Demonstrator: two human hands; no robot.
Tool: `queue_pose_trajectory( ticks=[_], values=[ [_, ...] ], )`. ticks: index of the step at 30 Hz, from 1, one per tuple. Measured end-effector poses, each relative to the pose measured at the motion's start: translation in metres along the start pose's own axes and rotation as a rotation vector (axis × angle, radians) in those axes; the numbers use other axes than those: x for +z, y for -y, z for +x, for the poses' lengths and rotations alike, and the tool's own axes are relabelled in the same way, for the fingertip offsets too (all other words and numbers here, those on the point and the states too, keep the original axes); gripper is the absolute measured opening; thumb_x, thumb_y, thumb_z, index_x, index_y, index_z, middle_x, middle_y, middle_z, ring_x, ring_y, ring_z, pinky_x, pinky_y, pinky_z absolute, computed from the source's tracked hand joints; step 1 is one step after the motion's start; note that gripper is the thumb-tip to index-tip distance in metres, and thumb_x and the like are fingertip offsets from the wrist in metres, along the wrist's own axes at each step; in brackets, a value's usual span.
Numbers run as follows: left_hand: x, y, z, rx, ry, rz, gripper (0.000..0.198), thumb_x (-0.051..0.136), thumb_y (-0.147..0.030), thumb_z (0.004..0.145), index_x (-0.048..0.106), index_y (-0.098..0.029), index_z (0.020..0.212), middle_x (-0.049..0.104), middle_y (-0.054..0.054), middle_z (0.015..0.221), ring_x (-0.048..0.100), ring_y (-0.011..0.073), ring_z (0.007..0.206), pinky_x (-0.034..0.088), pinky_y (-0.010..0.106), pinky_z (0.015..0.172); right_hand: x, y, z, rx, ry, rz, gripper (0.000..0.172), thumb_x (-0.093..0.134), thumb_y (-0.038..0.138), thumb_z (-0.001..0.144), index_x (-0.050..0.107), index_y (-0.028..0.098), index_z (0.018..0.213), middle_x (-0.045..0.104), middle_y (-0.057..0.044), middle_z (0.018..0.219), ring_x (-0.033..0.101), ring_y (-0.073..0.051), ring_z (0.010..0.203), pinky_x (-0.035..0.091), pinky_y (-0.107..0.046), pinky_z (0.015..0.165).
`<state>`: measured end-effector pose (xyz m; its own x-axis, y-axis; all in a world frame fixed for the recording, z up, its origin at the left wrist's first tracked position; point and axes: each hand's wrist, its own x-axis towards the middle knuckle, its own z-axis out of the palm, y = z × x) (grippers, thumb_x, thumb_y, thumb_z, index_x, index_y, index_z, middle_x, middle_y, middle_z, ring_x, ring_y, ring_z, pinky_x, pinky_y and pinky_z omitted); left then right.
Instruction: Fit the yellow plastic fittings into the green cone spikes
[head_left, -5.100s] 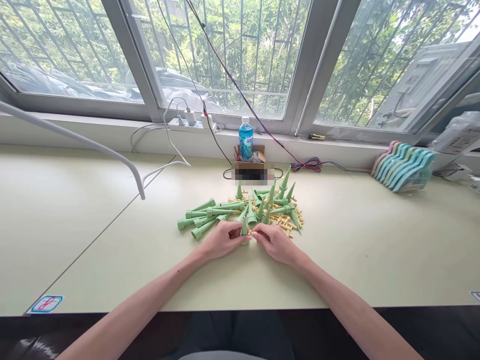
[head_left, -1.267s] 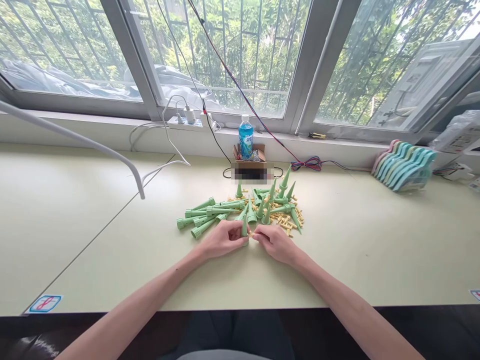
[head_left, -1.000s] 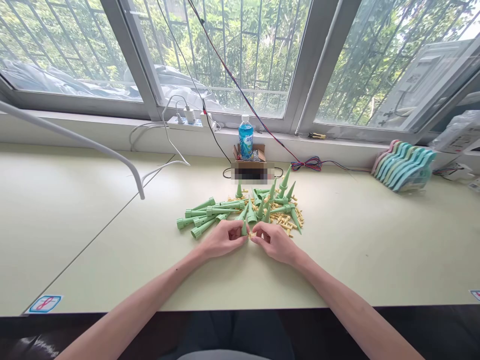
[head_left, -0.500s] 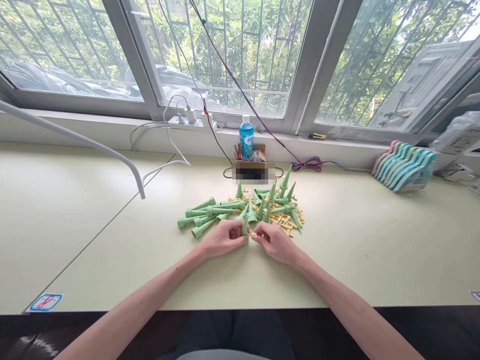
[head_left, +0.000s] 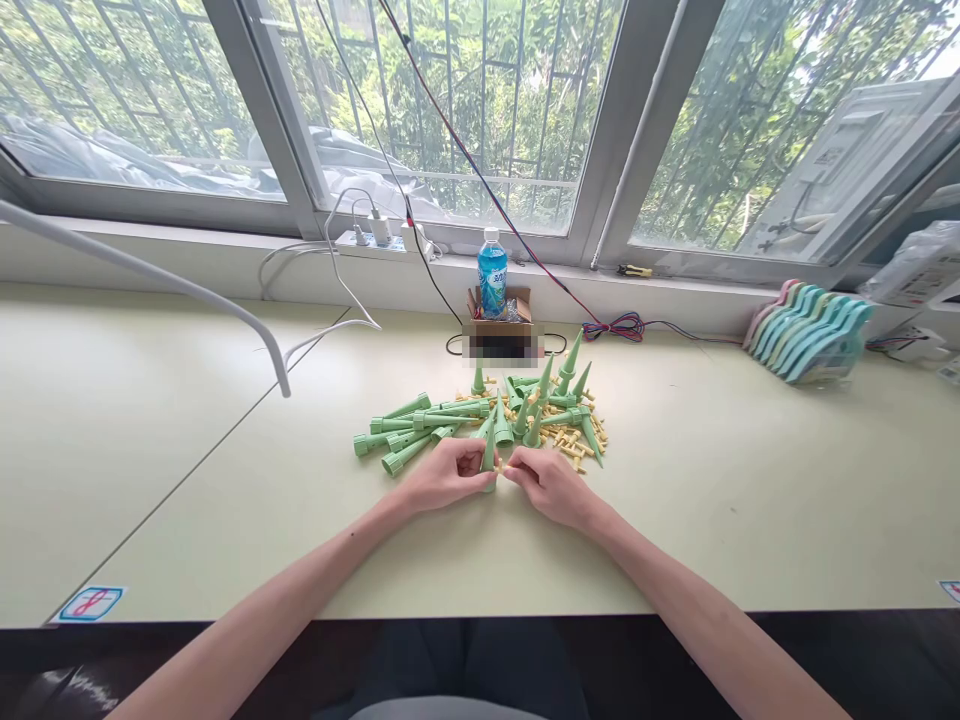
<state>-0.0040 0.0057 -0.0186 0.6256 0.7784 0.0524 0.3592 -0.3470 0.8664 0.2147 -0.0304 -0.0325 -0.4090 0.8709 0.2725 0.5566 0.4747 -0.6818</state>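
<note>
My left hand is closed around a green plastic watering spike, held upright with its pointed tip up at the near edge of the pile. Close against the spike's right side is a small yellow valve piece, and the fingertips of my right hand are pinched at it. Whether the valve sits in the spike is too small to tell. Just beyond my hands lie several green spikes, some on their sides and some standing. Many yellow valve pieces are scattered among them on the right.
A blue bottle stands in a small cardboard box behind the pile. Bundled cable and a stack of pastel hangers lie to the right. A white tube arches over the table's left side.
More of the green spike shows above and below my left fingers, and the yellow piece beside it is slightly further left. Both hands are nearly in the same place.
</note>
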Motion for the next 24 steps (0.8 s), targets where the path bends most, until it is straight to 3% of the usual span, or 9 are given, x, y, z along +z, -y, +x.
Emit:
queue_pose_trajectory(
  ticks=[8, 24],
  values=[
    [0.0017, -0.0017, 0.0001, 0.005, -0.006, -0.062, 0.023, 0.061, -0.036, 0.088, 0.068, -0.014, 0.091, 0.031, -0.007, 0.061, 0.028, 0.0097, 0.057, 0.023, 0.022, 0.052, -0.0024, 0.0009, -0.0001, 0.019, 0.010, 0.073, 0.003, 0.062, 0.022, 0.092, 0.060, 0.020, 0.093, 0.067, 0.000, 0.082, 0.050, -0.012, 0.057, 0.038, -0.025, 0.058],
    [0.0021, -0.0022, -0.0010, 0.002, -0.020, -0.018, 0.028, 0.064, -0.042, 0.087, 0.068, -0.015, 0.093, 0.035, -0.006, 0.061, 0.029, 0.0089, 0.054, 0.022, 0.021, 0.049, 0.0006, -0.0016, -0.0003, -0.007, -0.002, 0.127, 0.012, 0.052, 0.020, 0.098, 0.062, 0.020, 0.091, 0.067, -0.002, 0.076, 0.060, -0.016, 0.067, 0.044, -0.027, 0.065]
  ],
)
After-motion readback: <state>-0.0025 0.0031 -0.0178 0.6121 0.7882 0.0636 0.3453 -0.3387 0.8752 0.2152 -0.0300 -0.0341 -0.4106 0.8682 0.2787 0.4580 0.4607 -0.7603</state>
